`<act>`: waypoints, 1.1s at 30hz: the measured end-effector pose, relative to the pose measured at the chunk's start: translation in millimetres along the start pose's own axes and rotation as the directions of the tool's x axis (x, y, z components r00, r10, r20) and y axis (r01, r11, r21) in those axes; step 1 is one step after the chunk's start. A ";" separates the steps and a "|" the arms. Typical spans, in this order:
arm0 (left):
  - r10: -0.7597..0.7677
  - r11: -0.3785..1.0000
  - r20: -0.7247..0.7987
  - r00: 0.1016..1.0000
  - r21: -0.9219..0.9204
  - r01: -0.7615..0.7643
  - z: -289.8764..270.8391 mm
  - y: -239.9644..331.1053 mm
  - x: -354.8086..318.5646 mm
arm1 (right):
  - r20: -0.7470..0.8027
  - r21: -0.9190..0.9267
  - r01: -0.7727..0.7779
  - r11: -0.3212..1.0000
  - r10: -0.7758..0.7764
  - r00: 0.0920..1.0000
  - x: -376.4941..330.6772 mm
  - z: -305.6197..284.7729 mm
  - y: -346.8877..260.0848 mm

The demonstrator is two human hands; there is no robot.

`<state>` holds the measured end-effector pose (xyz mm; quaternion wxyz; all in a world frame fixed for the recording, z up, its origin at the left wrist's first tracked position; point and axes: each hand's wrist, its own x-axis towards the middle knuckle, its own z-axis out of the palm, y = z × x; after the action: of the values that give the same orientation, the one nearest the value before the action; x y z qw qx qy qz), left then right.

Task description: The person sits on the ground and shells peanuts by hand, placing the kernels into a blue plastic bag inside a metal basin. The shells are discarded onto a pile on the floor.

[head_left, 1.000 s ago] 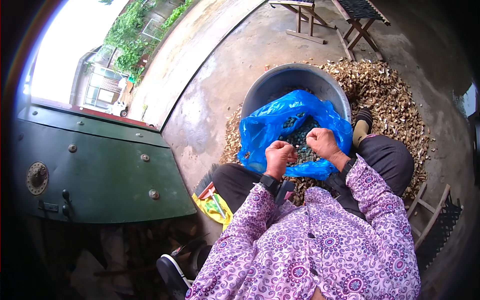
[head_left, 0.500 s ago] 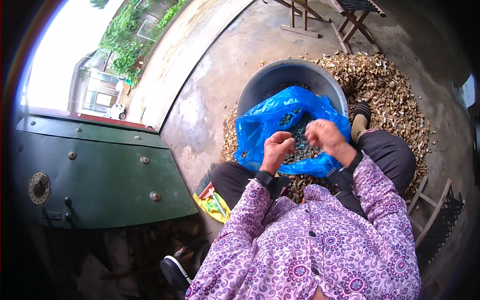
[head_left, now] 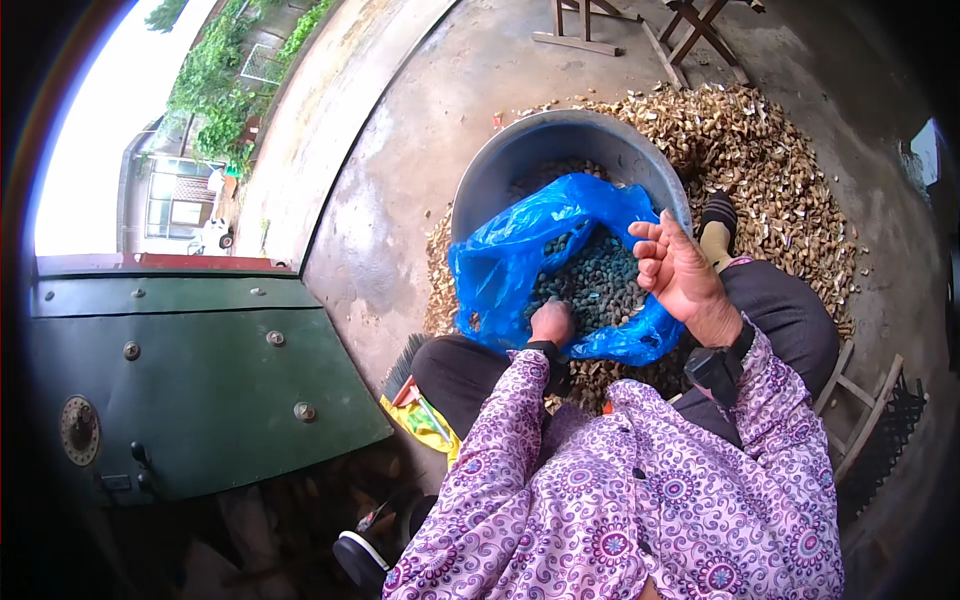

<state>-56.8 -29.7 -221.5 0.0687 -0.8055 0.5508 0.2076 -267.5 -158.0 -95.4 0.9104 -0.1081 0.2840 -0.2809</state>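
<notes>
Blue plastic bag [head_left: 520, 265] sat open on the lap, its far side resting in the grey basin [head_left: 500, 165], and it was well filled with small dark nuts or kernels [head_left: 590, 285]; can't tell exactly what they were. Left hand [head_left: 551, 322] was closed in a fist, knuckles up, pressed into the near edge of that dark pile; whether it gripped any pieces I couldn't tell, as the fingers were curled under. Right hand [head_left: 678, 270] was raised just to the right of the pile, over the bag's rim, palm open and fingers spread loosely, holding nothing visible. Judging progress: a big heap of pale broken shells [head_left: 780, 170] lay on the concrete beyond and to the right of both hands, with more under the bag, so a lot of shelling looked done. The dark batch was still in the bag, so sorting or transfer looked unfinished.
</notes>
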 end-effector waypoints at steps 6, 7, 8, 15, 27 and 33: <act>0.063 0.989 0.237 0.969 0.115 -0.092 23.6 -30.7 20.4 | -0.008 0.016 0.022 1.000 -0.021 1.000 9.1 -6.3 6.5; 0.054 0.986 0.262 0.964 0.141 -0.094 18.9 -22.4 22.9 | -0.021 0.017 0.033 0.999 -0.033 0.999 6.8 -8.9 5.1; 0.039 0.987 0.252 0.967 0.144 -0.077 29.7 -37.5 22.4 | -0.010 -0.005 0.006 1.000 -0.006 1.000 4.6 -2.0 9.4; 0.116 0.884 0.083 0.990 -0.463 -0.065 8.2 -32.4 4.9 | 0.001 -0.278 0.017 0.961 -0.017 1.000 3.7 -11.8 21.8; 0.164 -0.164 0.123 0.979 -0.975 0.150 -103.5 46.3 -66.7 | 0.319 -0.824 0.278 0.494 -0.002 0.948 15.5 -18.2 68.8; 0.128 -0.062 0.118 0.985 -0.990 0.126 -112.4 51.4 -73.7 | 0.346 -0.831 0.328 0.449 -0.043 0.937 2.0 -7.8 60.0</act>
<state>-97.5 -24.3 -83.6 -0.4922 -0.5789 0.2174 0.6127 -243.7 -110.3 -124.0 0.7175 -0.6281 0.2443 -0.1759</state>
